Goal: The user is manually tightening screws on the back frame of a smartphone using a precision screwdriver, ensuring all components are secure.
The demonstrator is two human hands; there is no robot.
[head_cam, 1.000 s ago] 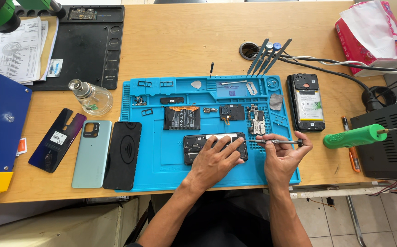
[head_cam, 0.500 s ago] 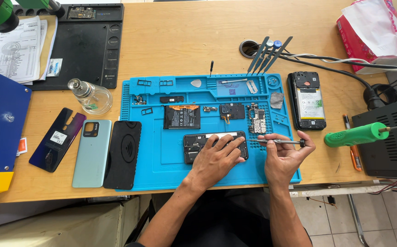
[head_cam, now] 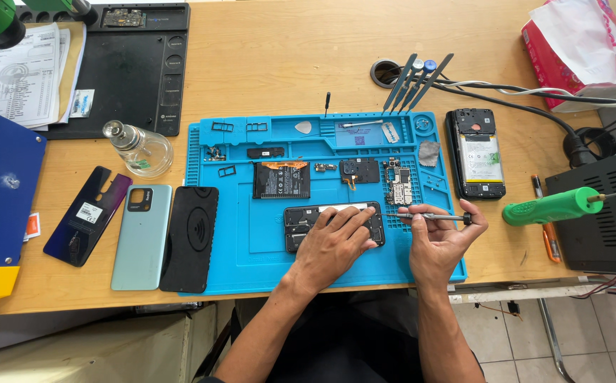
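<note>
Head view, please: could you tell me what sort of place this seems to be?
Most likely a phone repair bench. A blue work mat holds an opened phone under the left hand, the right hand holds a fine screwdriver, and loose back covers lie alongside.

You had open mat [head_cam: 251, 241] left of your left hand [head_cam: 333, 245]. Above it, the battery [head_cam: 281, 180] and circuit board [head_cam: 398, 186] crowded the way. The green tool [head_cam: 549, 206] blocked the right.
</note>
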